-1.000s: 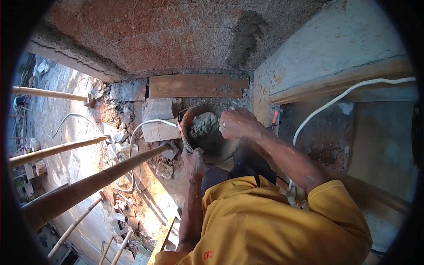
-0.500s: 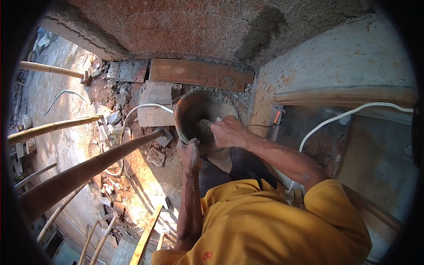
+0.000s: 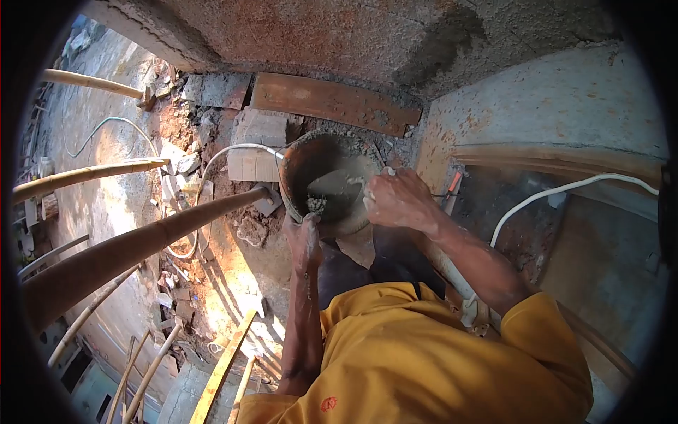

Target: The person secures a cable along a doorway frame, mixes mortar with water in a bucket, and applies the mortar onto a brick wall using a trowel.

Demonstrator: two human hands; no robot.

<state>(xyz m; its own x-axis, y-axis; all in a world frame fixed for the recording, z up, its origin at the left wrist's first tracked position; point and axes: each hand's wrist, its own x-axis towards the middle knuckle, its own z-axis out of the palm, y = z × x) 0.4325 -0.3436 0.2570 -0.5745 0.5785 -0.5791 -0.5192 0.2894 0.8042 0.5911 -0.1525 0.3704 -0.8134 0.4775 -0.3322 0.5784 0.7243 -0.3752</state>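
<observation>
A round bucket (image 3: 285,168) with a mortar-smeared inner wall stands between my knees. My left hand (image 3: 304,237) is closed on its near left rim, thumb over the edge. My right hand (image 3: 401,201) is closed in a fist at the right side of the bucket, around the handle of a trowel. The trowel's grey blade (image 3: 332,185) lies inside the bucket, pointing left. A lump of wet mortar (image 3: 316,205) shows near the blade, close to my left thumb. Both hands are smeared with grey mortar.
A thick bamboo pole (image 3: 152,244) slants in from the left, ending near the bucket. Blocks (image 3: 254,145) and a board (image 3: 332,102) lie along the rough wall (image 3: 318,42). A white hose (image 3: 233,148) runs behind the bucket. A red-handled tool (image 3: 455,182) lies right.
My right hand has moved right, and the trowel blade now shows more clearly in the bucket. My left hand stays on the rim. The whole view has shifted slightly.
</observation>
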